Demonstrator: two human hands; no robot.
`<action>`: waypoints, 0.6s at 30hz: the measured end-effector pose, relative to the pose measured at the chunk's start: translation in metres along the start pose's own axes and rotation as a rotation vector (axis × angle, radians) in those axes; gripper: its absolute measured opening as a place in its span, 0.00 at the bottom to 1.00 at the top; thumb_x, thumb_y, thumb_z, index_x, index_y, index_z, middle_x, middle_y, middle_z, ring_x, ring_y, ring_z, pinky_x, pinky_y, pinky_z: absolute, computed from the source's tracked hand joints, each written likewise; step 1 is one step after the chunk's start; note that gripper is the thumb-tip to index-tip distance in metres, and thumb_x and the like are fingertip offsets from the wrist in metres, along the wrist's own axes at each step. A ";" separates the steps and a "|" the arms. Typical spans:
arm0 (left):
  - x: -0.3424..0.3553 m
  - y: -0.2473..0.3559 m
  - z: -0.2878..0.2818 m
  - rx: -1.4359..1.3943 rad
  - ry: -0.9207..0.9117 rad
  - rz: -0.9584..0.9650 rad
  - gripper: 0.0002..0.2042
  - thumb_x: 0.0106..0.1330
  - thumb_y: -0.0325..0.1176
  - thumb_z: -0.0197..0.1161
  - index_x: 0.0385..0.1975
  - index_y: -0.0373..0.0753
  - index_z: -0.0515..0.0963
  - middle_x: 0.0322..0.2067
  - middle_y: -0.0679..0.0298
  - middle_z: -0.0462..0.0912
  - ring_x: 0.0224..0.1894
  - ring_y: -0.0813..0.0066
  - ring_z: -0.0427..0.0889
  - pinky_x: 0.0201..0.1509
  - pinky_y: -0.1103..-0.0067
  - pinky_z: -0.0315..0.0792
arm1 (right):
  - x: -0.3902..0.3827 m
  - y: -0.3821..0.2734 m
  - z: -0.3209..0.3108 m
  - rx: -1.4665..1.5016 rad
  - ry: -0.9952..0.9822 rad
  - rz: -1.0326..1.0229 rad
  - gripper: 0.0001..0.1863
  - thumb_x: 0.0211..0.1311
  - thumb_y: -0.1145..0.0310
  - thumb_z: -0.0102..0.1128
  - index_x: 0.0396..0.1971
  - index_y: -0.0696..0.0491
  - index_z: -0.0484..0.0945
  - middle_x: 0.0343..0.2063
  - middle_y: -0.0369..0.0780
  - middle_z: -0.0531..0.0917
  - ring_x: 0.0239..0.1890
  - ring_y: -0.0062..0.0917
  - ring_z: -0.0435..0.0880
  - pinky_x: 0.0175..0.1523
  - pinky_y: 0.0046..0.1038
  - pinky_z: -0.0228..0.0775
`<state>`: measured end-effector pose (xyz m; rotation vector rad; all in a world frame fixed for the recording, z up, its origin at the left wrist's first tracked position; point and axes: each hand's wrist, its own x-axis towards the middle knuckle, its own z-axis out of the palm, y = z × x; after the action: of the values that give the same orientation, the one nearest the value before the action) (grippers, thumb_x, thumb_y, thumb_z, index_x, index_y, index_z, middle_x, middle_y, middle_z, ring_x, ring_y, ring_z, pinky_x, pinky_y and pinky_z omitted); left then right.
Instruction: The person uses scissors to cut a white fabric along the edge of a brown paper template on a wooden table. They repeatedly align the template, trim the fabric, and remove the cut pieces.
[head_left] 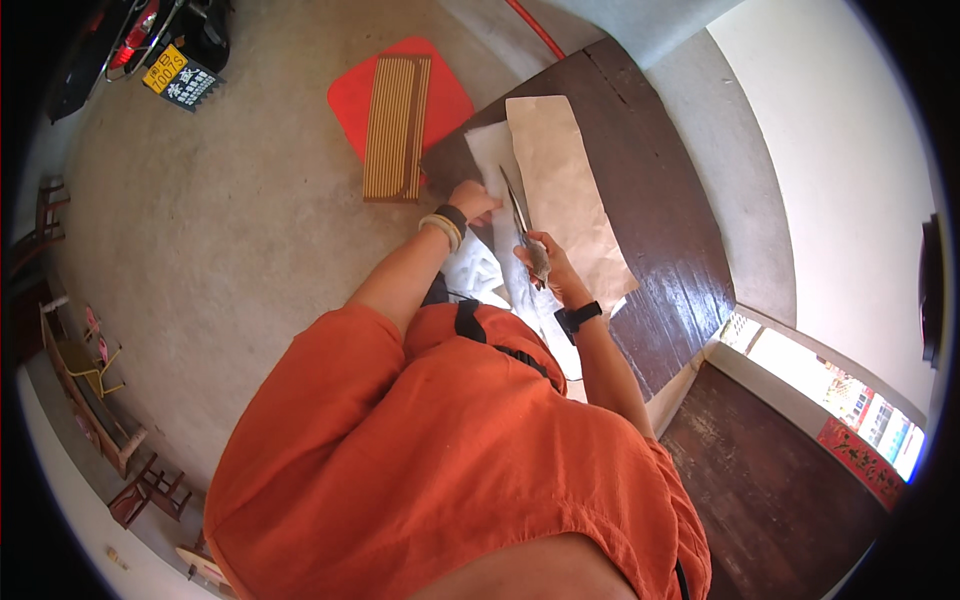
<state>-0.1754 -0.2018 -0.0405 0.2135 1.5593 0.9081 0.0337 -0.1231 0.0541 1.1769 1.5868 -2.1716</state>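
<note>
On the dark brown table (660, 190), a soft white sheet (489, 148) lies along the left edge, part of it hanging over toward my body. My left hand (474, 201) is closed at the sheet's left edge, its fingers pinching the white material. In my right hand (552, 262) is a pair of long-bladed scissors (516, 205), gripped by the handles. Its blades point away from me, over the white sheet, and look only slightly apart. A long piece of brown paper (570, 185) lies just right of the scissors, its lower edge beside my right hand.
Left of the table stands a red stool (455, 100) with a slatted wooden panel (397, 130) on it. A parked scooter (190, 40) is at the far left. Wooden chairs (150, 492) line the left wall. Another dark wooden surface (760, 480) is at the lower right.
</note>
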 end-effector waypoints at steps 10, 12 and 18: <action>-0.006 0.004 0.001 0.130 0.029 0.033 0.14 0.54 0.36 0.66 0.30 0.28 0.80 0.28 0.55 0.84 0.28 0.68 0.85 0.28 0.75 0.79 | 0.033 0.008 -0.009 0.142 -0.117 -0.132 0.33 0.47 0.73 0.69 0.54 0.54 0.63 0.36 0.34 0.72 0.35 0.15 0.72 0.33 0.17 0.67; -0.009 0.006 0.003 0.122 0.044 0.024 0.14 0.55 0.36 0.66 0.31 0.28 0.80 0.28 0.55 0.85 0.27 0.69 0.86 0.27 0.76 0.79 | 0.040 -0.003 -0.009 0.128 -0.073 -0.069 0.33 0.47 0.69 0.72 0.53 0.54 0.64 0.33 0.33 0.73 0.30 0.13 0.72 0.28 0.16 0.65; -0.013 0.007 0.002 0.113 -0.001 0.035 0.14 0.57 0.37 0.64 0.34 0.31 0.80 0.29 0.57 0.84 0.29 0.68 0.84 0.32 0.75 0.78 | 0.032 -0.019 0.005 -0.031 0.092 -0.064 0.31 0.50 0.56 0.74 0.48 0.55 0.70 0.19 0.30 0.74 0.14 0.11 0.67 0.16 0.16 0.54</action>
<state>-0.1735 -0.2042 -0.0263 0.3228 1.6117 0.8482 -0.0013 -0.1106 0.0458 1.2510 1.7109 -2.1520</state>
